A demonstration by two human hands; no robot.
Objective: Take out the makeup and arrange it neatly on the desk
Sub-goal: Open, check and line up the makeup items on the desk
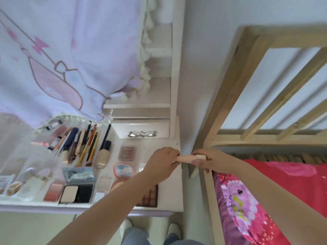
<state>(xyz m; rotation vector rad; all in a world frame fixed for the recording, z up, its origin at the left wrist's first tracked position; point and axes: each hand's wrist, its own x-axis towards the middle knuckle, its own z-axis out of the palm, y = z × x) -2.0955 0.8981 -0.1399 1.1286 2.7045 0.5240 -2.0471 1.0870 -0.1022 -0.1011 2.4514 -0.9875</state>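
Holding a pale pink tube [187, 158] level between them, both hands hover past the right edge of the white desk [178, 191]; the left hand [163, 160] curls round one end, the right hand [207, 160] pinches the capped end, likely passing it over for placing; brushes and pencils [86, 144] already lie in a row, a foundation bottle [104, 154] beside them, compacts and an eyeshadow palette [150, 197] nearer the front, so the tube probably joins them.
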